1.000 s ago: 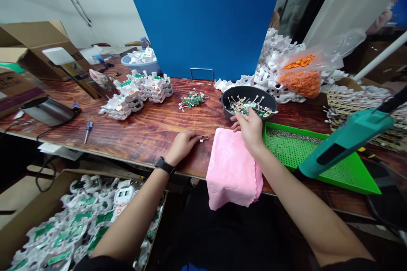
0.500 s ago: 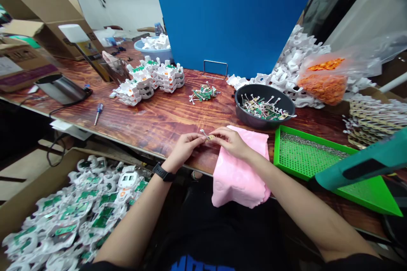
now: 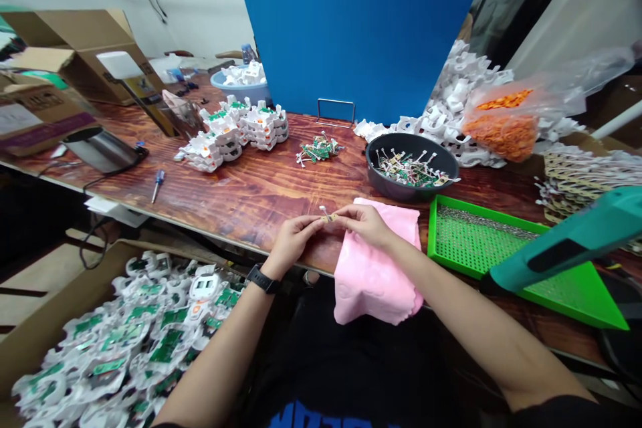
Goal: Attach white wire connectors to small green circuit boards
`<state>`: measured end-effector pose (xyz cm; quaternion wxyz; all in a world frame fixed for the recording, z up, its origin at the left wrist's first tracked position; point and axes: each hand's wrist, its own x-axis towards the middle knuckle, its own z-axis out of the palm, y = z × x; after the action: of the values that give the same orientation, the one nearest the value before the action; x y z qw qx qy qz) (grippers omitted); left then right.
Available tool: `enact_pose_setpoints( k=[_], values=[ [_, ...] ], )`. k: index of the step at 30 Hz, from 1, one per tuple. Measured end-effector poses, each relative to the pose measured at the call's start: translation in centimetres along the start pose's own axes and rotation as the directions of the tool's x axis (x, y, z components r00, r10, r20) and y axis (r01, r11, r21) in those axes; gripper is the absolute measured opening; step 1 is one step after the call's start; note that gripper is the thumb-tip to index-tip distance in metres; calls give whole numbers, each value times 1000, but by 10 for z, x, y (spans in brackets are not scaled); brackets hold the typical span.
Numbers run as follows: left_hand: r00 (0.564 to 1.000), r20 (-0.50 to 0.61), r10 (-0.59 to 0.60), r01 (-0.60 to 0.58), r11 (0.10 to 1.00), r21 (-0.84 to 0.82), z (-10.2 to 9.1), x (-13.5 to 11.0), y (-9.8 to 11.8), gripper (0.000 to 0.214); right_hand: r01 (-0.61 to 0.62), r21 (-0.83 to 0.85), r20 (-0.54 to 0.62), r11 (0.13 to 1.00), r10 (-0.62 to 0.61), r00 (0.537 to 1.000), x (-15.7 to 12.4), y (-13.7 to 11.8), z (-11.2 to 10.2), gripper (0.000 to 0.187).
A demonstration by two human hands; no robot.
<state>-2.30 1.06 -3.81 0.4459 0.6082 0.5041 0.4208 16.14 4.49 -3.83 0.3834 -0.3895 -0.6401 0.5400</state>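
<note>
Between the fingertips of both hands is a small circuit board [image 3: 328, 218], yellowish, with a short wire and a white connector sticking up. My left hand [image 3: 297, 238] pinches its left end, and my right hand [image 3: 365, 222] pinches the right end. Under my right forearm lies a pink cloth [image 3: 374, 287] that hangs over the table edge. Beyond the hands sits a small pile of wired green circuit boards [image 3: 319, 149]. A dark round bowl [image 3: 386, 184] behind my right hand holds more such boards.
A green perforated tray [image 3: 434, 234] with tiny metal parts lies at right, a teal electric screwdriver [image 3: 566, 241] above it. White housings with boards [image 3: 215, 140] are stacked at left. A screwdriver [image 3: 158, 185] lies near the edge. A carton [image 3: 85, 301] of assembled housings stands lower left.
Both hands stay at the same spot with the circuit board between them. Its wire and connector now point more upright. The view has shifted slightly.
</note>
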Motion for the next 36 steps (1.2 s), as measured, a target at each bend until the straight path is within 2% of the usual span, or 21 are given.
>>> enact_pose_setpoints(
  k=[7,10,12,14,16,18,20,23,25,26,28,30,32,36],
  values=[
    [999,-34,-31,31,999,-11,2,-1,1,29,-3,48,-12,999,3,1000,-1,-1,2,21],
    [997,-24,-69,68,997,-40,2,0,2,39,4,86,-65,996,2,998,2,-5,1,22],
    [996,-28,-86,84,994,-70,3,1,4,53,54,178,-192,983,-19,981,6,-10,-7,23],
    [994,-35,-103,99,991,-86,3,2,6,61,142,322,-370,936,-14,929,11,-18,-20,22],
    [992,-27,-127,124,989,-78,3,2,7,60,219,463,-480,859,35,877,14,-26,-34,20],
    [990,-10,-141,140,988,-58,2,4,7,58,233,564,-473,792,79,878,13,-32,-42,19],
    [991,19,-136,136,991,-13,-1,11,5,57,164,626,-379,762,114,918,8,-33,-40,20],
    [996,47,-74,67,987,146,-11,41,6,61,-4,614,-213,789,171,962,2,-27,-24,20],
    [997,-37,62,-47,947,317,-22,75,10,69,-100,571,-132,815,212,968,1,-20,-12,20],
    [986,-66,153,-110,895,432,-27,94,13,73,-143,547,-99,825,234,967,2,-17,-7,20],
    [956,-46,288,-192,739,645,-36,135,16,86,-210,505,-58,837,276,960,3,-13,-2,17],
    [965,-6,262,-168,637,752,-41,173,16,96,-237,482,-53,843,298,953,4,-10,-2,14],
    [989,41,145,-118,569,814,-41,204,13,98,-240,482,-58,843,304,951,6,-7,-4,11],
    [988,112,109,-154,541,827,-37,237,4,86,-240,478,-50,845,299,953,8,-3,-6,11]
  ],
)
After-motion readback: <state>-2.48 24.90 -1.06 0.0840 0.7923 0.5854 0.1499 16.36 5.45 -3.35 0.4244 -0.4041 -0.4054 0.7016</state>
